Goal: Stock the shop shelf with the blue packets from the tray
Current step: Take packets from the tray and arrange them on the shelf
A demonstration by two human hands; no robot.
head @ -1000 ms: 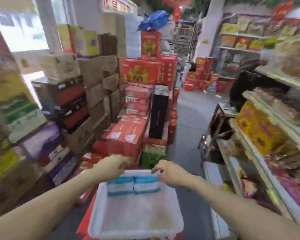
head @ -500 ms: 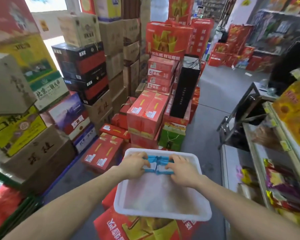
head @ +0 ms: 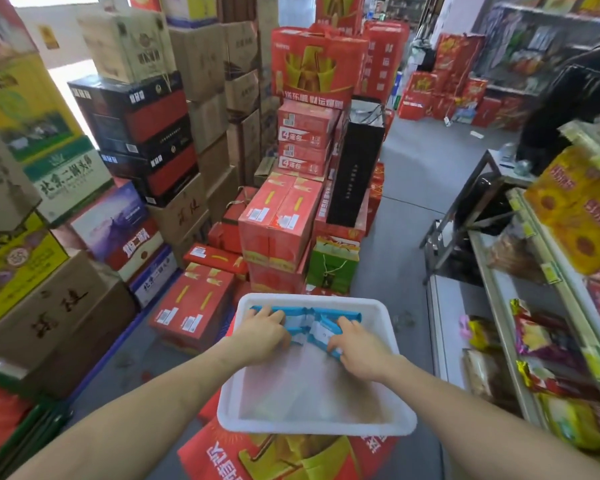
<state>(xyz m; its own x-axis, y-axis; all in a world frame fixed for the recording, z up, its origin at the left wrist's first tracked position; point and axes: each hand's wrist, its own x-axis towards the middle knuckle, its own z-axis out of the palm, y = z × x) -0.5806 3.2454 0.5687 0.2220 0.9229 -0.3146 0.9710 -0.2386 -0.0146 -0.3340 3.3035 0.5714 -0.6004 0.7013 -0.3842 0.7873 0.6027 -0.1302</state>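
both hands on the blue packets at the far end of the tray

head view: a white plastic tray point(head: 315, 425) sits near the camera on top of a red carton point(head: 284, 457) with yellow print. the blue packets point(head: 307, 317) lie inside it in a short row against the far wall, and the rest of the tray floor shows bare.

the left hand point(head: 264, 333) is on the left part of the row, its fingers curled down over a packet's top. the right hand point(head: 358, 348) is on the right part, fingers bent and closed on a packet whose near edge is tilted up off the tray floor (how many packets each hand has is blurred). both forearms reach in from the near corners of the frame.

the shop shelf point(head: 498, 299) runs along the right side, well apart from the tray across a strip of grey floor. yellow packs point(head: 579, 216) with round orange marks fill its upper level, and mixed snack bags point(head: 541, 341) lie on the lower one.

on the left and far side, cartons are stacked high: brown boxes point(head: 56, 306) near left, black-and-red boxes point(head: 142, 133) behind them, red cartons point(head: 278, 223) just beyond the tray. a tall black bag point(head: 354, 168) leans against the red stack, with a green gift bag point(head: 333, 268) below it.
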